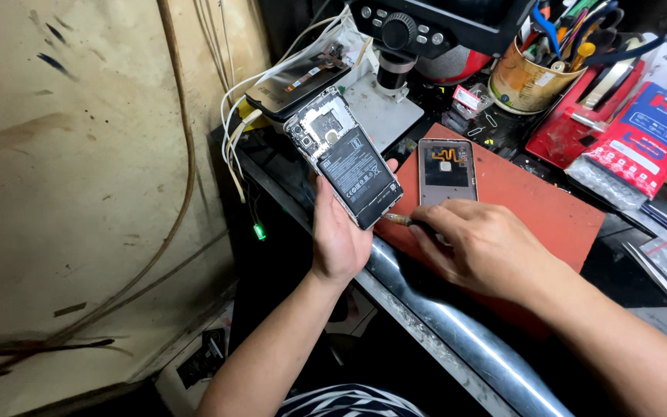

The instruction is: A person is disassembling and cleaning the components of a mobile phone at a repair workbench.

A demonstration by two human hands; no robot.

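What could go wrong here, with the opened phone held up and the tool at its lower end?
1. The left hand holds the opened phone beyond the bench edge; a slip might drop it.
2. The tool in the right hand points near the exposed battery; slipping could scratch or puncture it.
3. The back cover lies loose beside the right hand and might be knocked.

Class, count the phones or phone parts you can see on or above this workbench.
3: an opened phone in the left hand, a back cover on the red mat, a dark phone behind. Clutter may hide others.

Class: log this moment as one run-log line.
left hand: holds opened phone | right hand: small tool at phone's bottom edge | back cover: on red mat
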